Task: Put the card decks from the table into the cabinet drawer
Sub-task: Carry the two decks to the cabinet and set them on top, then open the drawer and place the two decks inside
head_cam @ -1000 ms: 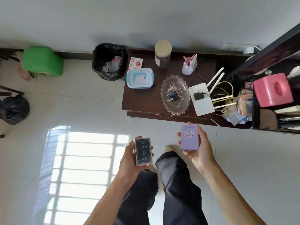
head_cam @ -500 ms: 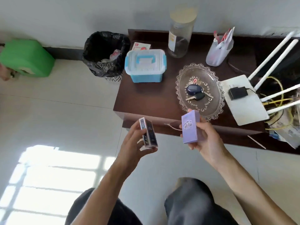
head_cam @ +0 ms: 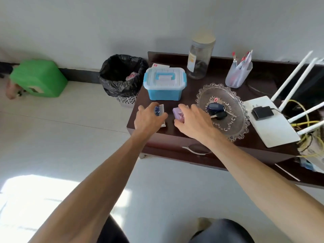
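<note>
My left hand is closed around a dark blue card deck, held low over the front left of the dark wooden cabinet top. Just to its right, my right hand grips a purple card deck, also down at the cabinet top. Whether either deck rests on the wood I cannot tell. Both hands cover most of their decks. Below my right forearm the cabinet drawer is closed, with its metal handle partly showing.
Behind the decks stands a blue and white lidded box. A glass dish with a car key lies right of my right hand. Further back are a glass jar and a pen cup; a white router lies right. A black-lined bin stands left.
Both hands have gone from holding the decks up in front of me, over the floor, forward and down onto the cabinet top. The view has closed in on the cabinet.
</note>
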### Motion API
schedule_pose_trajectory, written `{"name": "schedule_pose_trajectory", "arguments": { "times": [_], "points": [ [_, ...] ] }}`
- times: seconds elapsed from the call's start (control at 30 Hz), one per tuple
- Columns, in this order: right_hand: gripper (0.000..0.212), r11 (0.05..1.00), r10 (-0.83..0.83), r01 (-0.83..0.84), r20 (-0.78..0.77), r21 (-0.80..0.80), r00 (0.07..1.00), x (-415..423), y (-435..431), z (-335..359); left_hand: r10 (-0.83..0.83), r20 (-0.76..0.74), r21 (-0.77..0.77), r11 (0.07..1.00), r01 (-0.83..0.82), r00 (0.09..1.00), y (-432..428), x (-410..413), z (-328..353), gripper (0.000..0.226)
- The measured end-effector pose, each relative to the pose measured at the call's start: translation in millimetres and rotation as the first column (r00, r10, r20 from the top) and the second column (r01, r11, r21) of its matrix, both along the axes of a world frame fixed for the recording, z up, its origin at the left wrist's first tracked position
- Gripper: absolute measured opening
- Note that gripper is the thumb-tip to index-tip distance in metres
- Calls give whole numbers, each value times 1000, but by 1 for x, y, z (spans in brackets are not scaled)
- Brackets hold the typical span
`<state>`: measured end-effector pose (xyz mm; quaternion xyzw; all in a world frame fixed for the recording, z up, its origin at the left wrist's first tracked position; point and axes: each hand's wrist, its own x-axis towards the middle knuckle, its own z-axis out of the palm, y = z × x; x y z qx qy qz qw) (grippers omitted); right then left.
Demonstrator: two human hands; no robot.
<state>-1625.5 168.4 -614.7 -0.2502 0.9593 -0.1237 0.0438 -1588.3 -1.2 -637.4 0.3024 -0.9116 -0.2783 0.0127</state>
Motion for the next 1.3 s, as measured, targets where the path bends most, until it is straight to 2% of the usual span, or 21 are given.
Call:
{"name": "schedule_pose_trajectory", "arguments": {
  "times": [0.27, 0.4, 0.47, 0.53, 0.6, 0.67, 0.7, 0.8, 0.9, 1.0, 1.13, 1.3],
  "points": [
    [57, 992, -7, 12, -42, 122, 999, -14, -25, -13, -37, 12, -43, 998, 38, 999, 1, -19, -13, 70],
    [66, 985, -21, 27, -34, 170, 999, -12, -28, -11, -54, 48, -51, 997, 56, 997, 3, -17, -11, 71],
    [71, 979, -4, 16, -63, 204, 998, -3, -28, -2, -63, 92, -65, 996, 69, 994, 4, -16, -7, 80],
    [65, 994, 47, -27, -184, 108, 982, 13, -18, 12, -8, 22, -58, 998, 9, 1000, -4, -12, 4, 90],
    [45, 981, 74, -123, -294, -150, 953, 38, 7, 16, 110, -156, -26, 993, -115, 982, -24, -8, 9, 89],
    [27, 933, 40, -138, -285, -332, 958, 70, 43, 3, 212, -208, -22, 975, -221, 955, -48, -4, 6, 81],
    [22, 936, 17, -99, -238, -337, 971, 85, 61, -9, 244, -172, -15, 968, -250, 954, -58, -2, 1, 76],
    [25, 993, -24, 8, -141, -114, 990, 105, 97, -52, 224, -37, 122, 968, -218, 974, -73, 1, -21, 59],
    [42, 998, 2, 1, -68, 56, 998, 96, 111, -85, 183, -64, 262, 952, -160, 981, -78, 7, -34, 47],
    [44, 998, 40, -39, -15, 55, 999, 86, 115, -104, 167, -107, 294, 947, -129, 980, -85, 17, -39, 46],
    [29, 999, 50, -48, -102, 24, 994, 78, 111, -114, 169, -132, 359, 927, -112, 977, -93, 14, -41, 48],
    [36, 999, 21, -23, -88, -24, 996, 77, 106, -125, 225, -147, 490, 862, -127, 963, -99, 12, -46, 52]
  ]
}}
